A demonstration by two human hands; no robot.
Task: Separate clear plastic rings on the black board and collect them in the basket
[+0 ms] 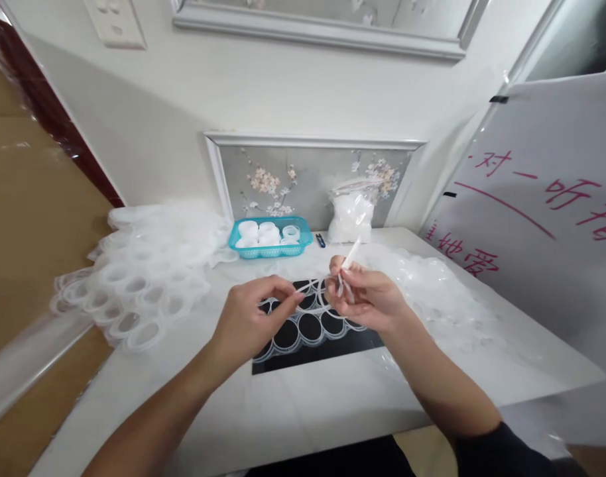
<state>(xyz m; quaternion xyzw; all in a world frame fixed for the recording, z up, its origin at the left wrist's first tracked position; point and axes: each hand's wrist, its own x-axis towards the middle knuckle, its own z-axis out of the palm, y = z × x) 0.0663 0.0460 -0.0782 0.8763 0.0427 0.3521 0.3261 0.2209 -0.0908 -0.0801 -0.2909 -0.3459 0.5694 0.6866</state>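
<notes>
White strip (pixel 309 286) runs above the black mat (pixel 315 356) from my left hand (pixel 256 318), fingers pinched on it, toward my right hand (pixel 366 297), fingers clamped on a white stick (pixel 352 254). I judge it mid-handling; next move calls for steady pinches. Red whiteboard (pixel 536 122) handwriting includes 对一听, 她爱; no brands legible.

I see soft, fairly bright light, a faint shadow across the wall (pixel 158 93), stretched edges and blur lower left.
</notes>
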